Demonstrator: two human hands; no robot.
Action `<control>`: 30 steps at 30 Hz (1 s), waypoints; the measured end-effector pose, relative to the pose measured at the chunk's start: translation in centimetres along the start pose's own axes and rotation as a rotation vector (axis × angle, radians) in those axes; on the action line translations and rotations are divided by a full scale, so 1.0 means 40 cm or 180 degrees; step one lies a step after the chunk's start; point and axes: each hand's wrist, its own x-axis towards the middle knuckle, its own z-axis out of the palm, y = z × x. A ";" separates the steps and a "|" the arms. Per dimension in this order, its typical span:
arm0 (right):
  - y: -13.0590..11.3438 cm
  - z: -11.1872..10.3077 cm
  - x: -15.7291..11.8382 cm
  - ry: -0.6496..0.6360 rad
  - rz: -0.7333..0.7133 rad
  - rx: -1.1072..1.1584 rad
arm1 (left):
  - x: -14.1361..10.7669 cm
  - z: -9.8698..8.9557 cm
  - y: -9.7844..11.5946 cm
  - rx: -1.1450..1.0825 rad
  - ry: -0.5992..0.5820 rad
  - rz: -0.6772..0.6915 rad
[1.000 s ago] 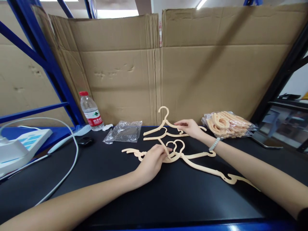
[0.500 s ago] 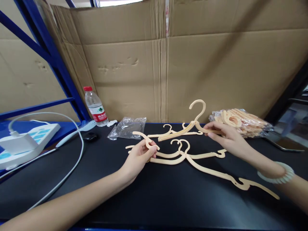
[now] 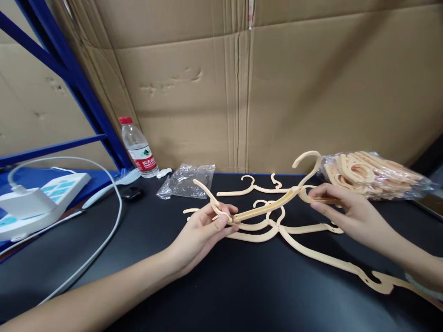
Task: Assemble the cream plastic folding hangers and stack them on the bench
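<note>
My left hand [image 3: 207,230] pinches a small curved beige hook piece [image 3: 205,188], its free end pointing up and left. On the right, my right hand [image 3: 349,212] grips one arm of a beige hanger [image 3: 270,207] whose hook stands up. The far end of that hanger meets the piece at my left fingertips; whether they are joined cannot be told. Below lie two opened beige hangers, the nearer one [image 3: 314,253] stretching to the right edge. Another beige hanger [image 3: 235,192] rests behind them on the black table [image 3: 194,299].
A clear plastic bag [image 3: 187,180] lies at the back, near a water bottle [image 3: 138,150]. Bagged beige hanger parts [image 3: 377,175] sit at the back right. On the left are a white power strip [image 3: 65,196], a looping cable and a black object [image 3: 132,193].
The end of the held hanger has come up against the piece in my left hand. My left hand has shifted slightly right, and the view has moved closer.
</note>
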 end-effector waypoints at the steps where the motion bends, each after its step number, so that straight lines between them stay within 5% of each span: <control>1: -0.004 0.002 -0.002 0.0012 0.0005 0.0017 | -0.001 0.000 0.001 -0.0037 -0.0028 -0.0039; 14: -0.013 0.017 -0.024 0.0337 -0.0202 -0.0204 | -0.011 0.002 0.001 -0.0265 -0.0302 -0.0266; 21: -0.037 0.021 -0.034 0.0549 -0.0725 -0.0545 | -0.017 0.005 -0.001 -0.0213 -0.0045 -0.0305; 30: -0.075 0.033 -0.044 0.0565 -0.0833 -0.0626 | -0.020 0.016 -0.005 -0.0011 0.0300 -0.0123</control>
